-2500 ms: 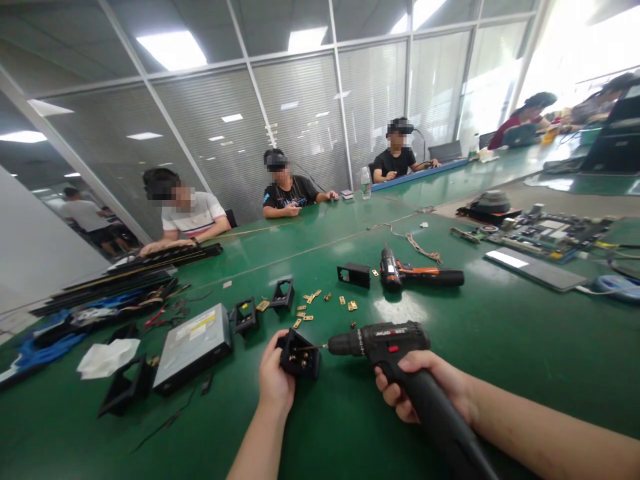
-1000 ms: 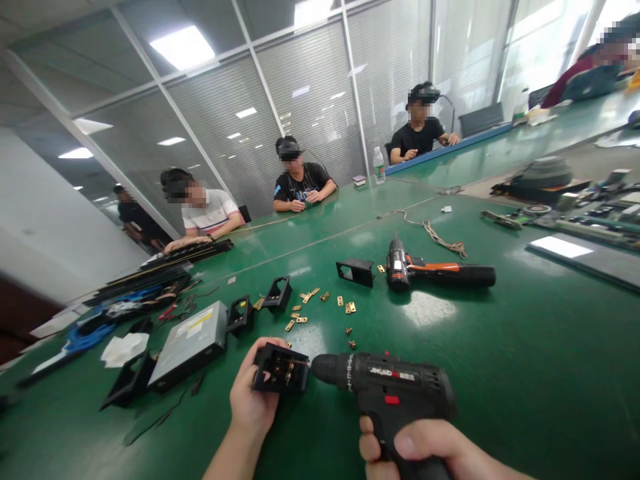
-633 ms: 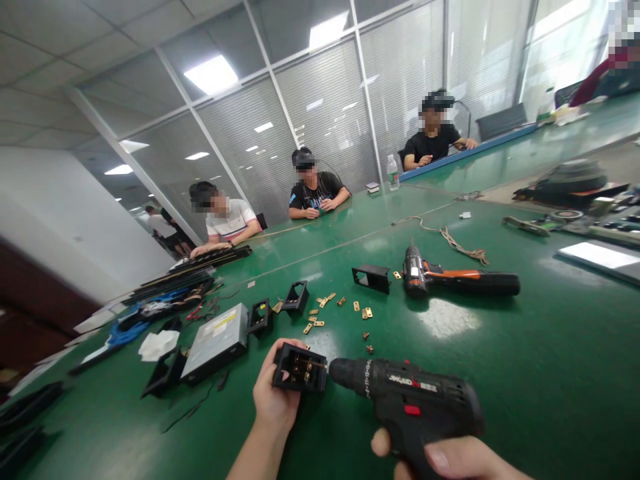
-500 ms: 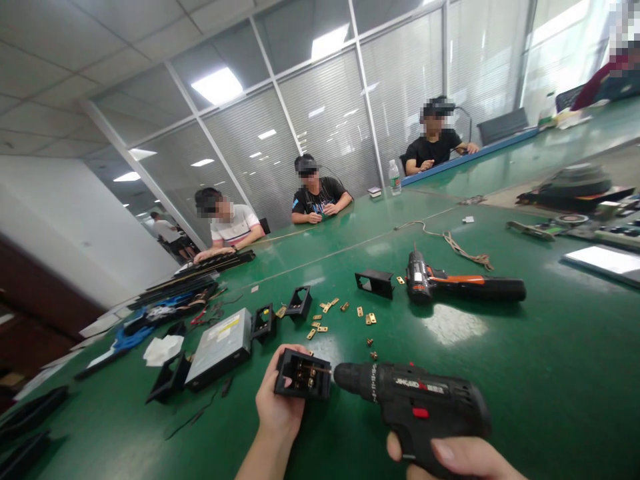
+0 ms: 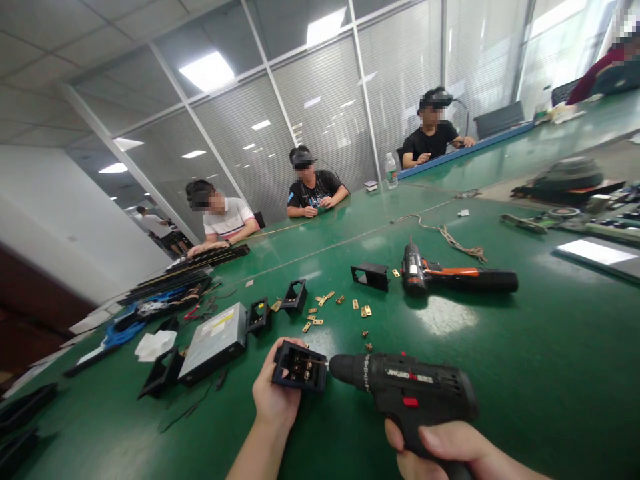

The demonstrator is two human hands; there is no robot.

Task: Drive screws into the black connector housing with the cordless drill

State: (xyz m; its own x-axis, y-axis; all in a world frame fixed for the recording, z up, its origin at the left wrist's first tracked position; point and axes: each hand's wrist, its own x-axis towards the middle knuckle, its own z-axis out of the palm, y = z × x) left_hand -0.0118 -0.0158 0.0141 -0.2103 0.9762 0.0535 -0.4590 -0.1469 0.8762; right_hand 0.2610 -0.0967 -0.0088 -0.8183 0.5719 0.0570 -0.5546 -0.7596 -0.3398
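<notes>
My left hand is closed around a black plastic housing whose open side faces me, with brass-coloured fittings visible inside. My right hand grips a black cordless drill by its handle; the trigger finger is mostly hidden. The drill points left, and its thin bit reaches into the housing. What the bit's tip touches inside is too small to tell. Just beyond the housing lie several small brass plates. A few brass screws rest near the drill's chuck.
A second drill lies at the right, near a loose cord. More black housings and a silver disc drive sit across the green table. Circuit boards lie far right. Several people sit along the far side.
The view has shifted slightly, so everything sits a little further left and up. Both hands keep their grip, and the bit stays inside the housing.
</notes>
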